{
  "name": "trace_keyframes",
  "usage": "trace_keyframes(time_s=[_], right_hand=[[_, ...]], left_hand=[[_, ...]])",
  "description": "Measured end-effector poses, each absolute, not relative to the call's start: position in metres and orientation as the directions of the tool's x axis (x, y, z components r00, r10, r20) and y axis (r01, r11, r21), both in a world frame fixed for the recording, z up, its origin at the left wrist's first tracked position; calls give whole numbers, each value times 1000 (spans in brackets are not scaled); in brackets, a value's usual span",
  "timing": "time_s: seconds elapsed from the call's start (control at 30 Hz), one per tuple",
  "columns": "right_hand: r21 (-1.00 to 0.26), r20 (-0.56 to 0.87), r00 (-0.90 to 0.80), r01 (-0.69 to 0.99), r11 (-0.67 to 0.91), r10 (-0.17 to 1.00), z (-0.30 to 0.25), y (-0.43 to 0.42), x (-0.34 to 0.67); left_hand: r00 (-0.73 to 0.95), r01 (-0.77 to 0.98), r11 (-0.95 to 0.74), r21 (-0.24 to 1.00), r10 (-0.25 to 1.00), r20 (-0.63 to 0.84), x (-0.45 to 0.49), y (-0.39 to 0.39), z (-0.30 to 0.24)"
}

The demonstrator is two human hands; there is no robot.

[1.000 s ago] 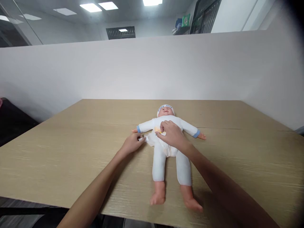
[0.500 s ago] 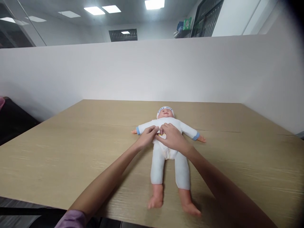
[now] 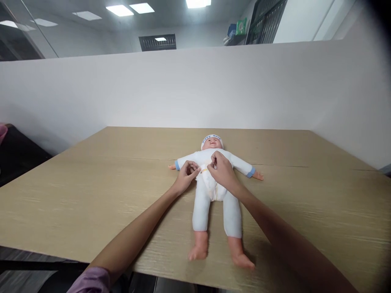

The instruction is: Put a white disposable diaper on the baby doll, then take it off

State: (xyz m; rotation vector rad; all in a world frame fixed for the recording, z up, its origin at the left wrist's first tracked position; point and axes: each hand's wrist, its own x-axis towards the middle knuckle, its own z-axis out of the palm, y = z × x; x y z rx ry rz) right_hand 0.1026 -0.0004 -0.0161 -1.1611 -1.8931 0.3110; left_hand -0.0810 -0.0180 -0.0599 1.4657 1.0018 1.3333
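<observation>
A baby doll lies on its back, feet toward me, in a white suit with blue cuffs and a lettered headband. Around its hips is a white diaper with a yellow mark at the front waist. My left hand pinches the diaper's edge at the left side of the waist. Curled over the doll's belly, my right hand has thumb and fingers closed at the diaper's upper edge. The exact bit of diaper between those fingers is mostly hidden.
The doll rests on a wide wooden table. A white partition wall rises behind the table's far edge. At the far left stands a dark chair-like object with something pink on it.
My hands have moved apart: the left slightly left, the right slightly right and up. More of the diaper's front shows between them. The view has shifted slightly.
</observation>
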Motion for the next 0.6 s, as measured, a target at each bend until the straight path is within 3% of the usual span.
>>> trace_keyframes(time_s=[0.17, 0.27, 0.37, 0.47, 0.6], right_hand=[[-617, 632, -155, 493, 614, 759, 10, -46, 117], [-681, 527, -308, 406, 610, 792, 14, -97, 135], [-676, 377, -446, 467, 571, 812, -3, -131, 157], [-595, 346, -492, 543, 593, 799, -26, -131, 174], [-500, 382, -470, 620, 605, 796, -39, -111, 174]], left_hand=[[30, 188, -395, 899, 917, 397, -79, -56, -24], [327, 348, -545, 763, 833, 446, -78, -98, -5], [579, 512, -620, 595, 760, 293, -82, -129, -7], [562, 618, -574, 538, 800, 208, -86, -132, -20], [460, 689, -500, 525, 861, 216, -82, -111, -29]])
